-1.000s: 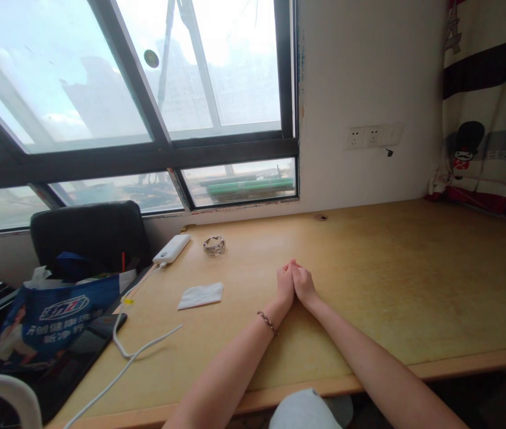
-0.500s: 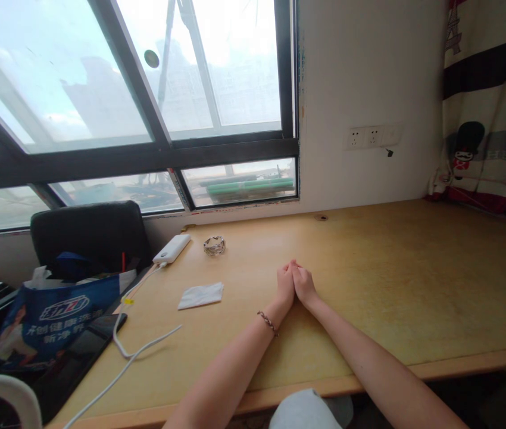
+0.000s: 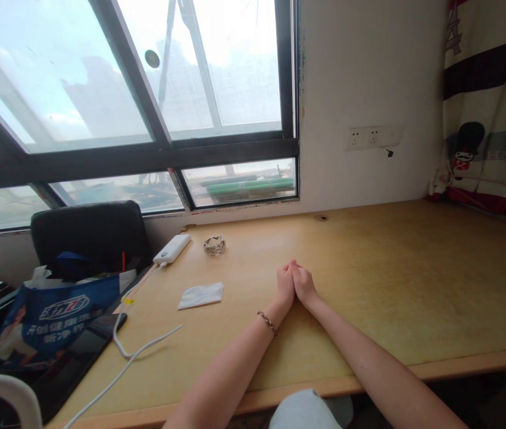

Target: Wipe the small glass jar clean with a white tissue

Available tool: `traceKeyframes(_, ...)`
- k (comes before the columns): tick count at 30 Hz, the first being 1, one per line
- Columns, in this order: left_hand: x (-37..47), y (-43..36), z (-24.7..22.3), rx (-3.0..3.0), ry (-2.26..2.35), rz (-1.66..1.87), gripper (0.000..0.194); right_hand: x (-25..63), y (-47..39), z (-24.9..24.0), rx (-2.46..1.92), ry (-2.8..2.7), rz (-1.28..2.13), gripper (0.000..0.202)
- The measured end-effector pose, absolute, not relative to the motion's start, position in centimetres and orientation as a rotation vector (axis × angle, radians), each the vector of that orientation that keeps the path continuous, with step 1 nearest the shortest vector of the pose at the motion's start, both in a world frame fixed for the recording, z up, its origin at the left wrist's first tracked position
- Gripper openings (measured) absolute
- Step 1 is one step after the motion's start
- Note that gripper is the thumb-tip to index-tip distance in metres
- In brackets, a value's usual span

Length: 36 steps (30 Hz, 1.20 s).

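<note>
Head view: left hand (image 3: 285, 285) and right hand (image 3: 305, 286), empty, fingers curled, press together on the table (image 3: 414, 286), forearms outstretched.

Your single head camera looks forward and down across the surface (image 3: 369, 280) toward the window (image 3: 146, 107), arms close below.

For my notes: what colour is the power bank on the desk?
White, seen in the head view: power bank.

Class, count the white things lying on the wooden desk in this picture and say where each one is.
3. A power bank near the window, a folded tissue left of the left hand, and a cable trailing toward the front edge. The bag may hide more.
</note>
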<state>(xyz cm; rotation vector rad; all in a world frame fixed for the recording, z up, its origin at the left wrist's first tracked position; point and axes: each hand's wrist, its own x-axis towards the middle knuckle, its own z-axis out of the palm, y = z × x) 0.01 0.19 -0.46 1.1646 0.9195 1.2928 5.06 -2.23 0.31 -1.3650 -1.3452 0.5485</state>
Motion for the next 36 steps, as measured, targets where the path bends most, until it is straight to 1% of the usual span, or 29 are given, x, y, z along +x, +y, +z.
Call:
traceKeyframes(11,0.02,-0.08,0.10,1.136,0.983,1.290,0.034,5.01,-2.24,0.34,-1.373,-1.351,0.552,0.066)
traceKeyframes(36,0.00,-0.10,0.03,1.141,0.969,1.289,0.034,5.02,-2.26,0.22,-1.361,-1.339,0.561,0.061)
